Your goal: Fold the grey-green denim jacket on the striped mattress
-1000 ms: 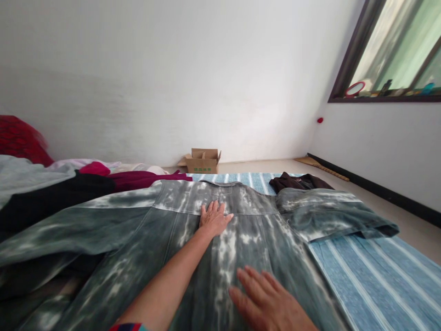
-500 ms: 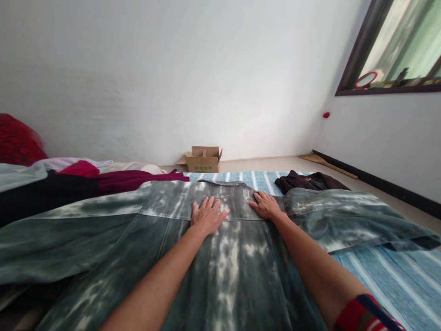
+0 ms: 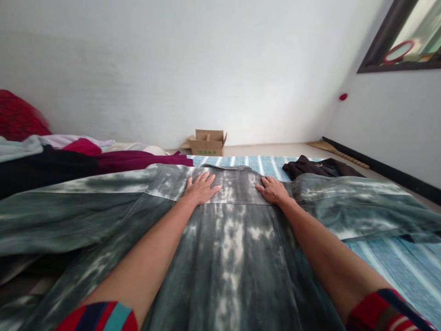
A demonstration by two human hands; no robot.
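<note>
Atop one mottled jacket [image 3: 227, 248], two flat, open-fingered hands: left hand [image 3: 201, 188], right hand [image 3: 274, 190].

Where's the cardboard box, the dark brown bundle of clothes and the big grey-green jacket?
Small open brown cardboard box [image 3: 207, 146]: head view, on its front wall.
Crumpled dark brown garment [image 3: 312, 166]: head view, on its middle folds.
Bleach-streaked grey-green denim jacket [image 3: 227, 239]: head view, on its middle back panel.

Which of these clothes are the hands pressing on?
The grey-green washed denim jacket in the middle: the left hand and right hand lie flat on it. The maroon garment and brown garment lie untouched behind.
</note>
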